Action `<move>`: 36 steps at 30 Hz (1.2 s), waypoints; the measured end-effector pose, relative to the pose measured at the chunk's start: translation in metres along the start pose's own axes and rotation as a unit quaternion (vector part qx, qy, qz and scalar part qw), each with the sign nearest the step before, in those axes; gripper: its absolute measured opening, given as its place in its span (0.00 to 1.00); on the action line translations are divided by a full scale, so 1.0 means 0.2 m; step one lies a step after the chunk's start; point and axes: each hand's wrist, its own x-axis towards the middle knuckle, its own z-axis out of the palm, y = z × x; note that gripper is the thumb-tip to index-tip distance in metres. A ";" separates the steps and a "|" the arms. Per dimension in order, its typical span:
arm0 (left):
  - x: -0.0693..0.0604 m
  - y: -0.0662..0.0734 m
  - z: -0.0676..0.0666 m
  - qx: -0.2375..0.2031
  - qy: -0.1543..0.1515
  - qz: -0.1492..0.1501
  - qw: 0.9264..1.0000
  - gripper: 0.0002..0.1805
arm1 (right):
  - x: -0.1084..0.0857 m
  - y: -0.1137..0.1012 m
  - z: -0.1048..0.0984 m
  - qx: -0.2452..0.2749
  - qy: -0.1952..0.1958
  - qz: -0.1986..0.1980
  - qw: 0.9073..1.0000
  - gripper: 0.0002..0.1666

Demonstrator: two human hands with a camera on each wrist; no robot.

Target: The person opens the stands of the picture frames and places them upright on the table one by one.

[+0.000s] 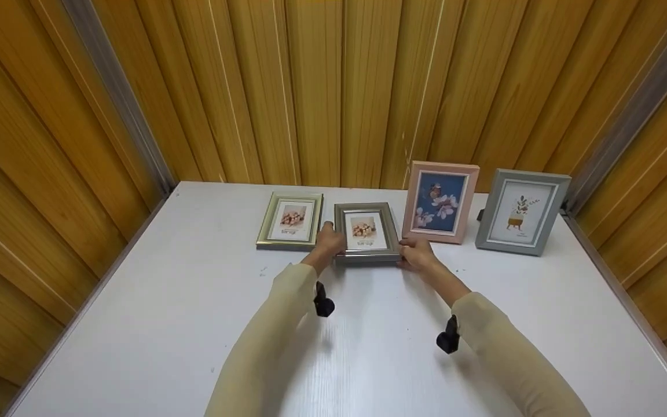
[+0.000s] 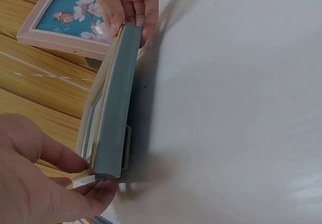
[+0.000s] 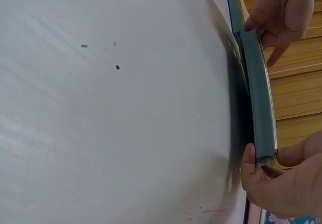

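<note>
White tabletop [image 1: 165, 301] below. Pewter frame [image 1: 366, 233] pinched at near corners by left hand [image 1: 329, 241] and right hand [image 1: 417, 254] — for balance, presumably.

Looks like a booth, from wood-grain walls [image 1: 311, 92] along three edges of the table [image 1: 154, 324] and metal posts [image 1: 119, 87] by its far corners.

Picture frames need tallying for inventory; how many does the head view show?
4: gold picture frame leftmost, silver picture frame second, pink picture frame third, grey picture frame rightmost; none appears hidden.
</note>
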 end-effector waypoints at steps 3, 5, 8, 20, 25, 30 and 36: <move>0.00 0.00 -0.02 -0.008 -0.017 -0.006 1.000 0.33 | -0.15 -0.13 0.04 -0.020 0.006 0.001 1.000 0.26; 0.00 0.00 -0.04 -0.008 -0.026 -0.010 1.000 0.35 | -0.22 -0.18 0.05 -0.025 -0.005 -0.007 1.000 0.25; -0.01 0.00 -0.06 -0.007 -0.045 -0.014 0.999 0.40 | -0.27 -0.20 0.04 -0.044 -0.020 -0.016 0.999 0.26; -0.05 -0.01 -0.16 -0.073 -0.084 -0.021 0.994 0.43 | -0.34 -0.29 0.04 -0.105 -0.033 -0.013 0.994 0.32; -0.08 -0.02 -0.19 -0.094 -0.110 -0.028 0.989 0.42 | -0.38 -0.29 0.01 -0.114 -0.069 -0.037 0.990 0.34; -0.14 0.00 -0.22 -0.080 -0.121 -0.015 0.989 0.38 | -0.41 -0.28 -0.01 -0.106 -0.083 -0.033 0.990 0.34; -0.21 0.03 -0.23 -0.085 -0.116 0.002 0.990 0.37 | -0.44 -0.29 -0.04 -0.111 -0.085 -0.030 0.990 0.31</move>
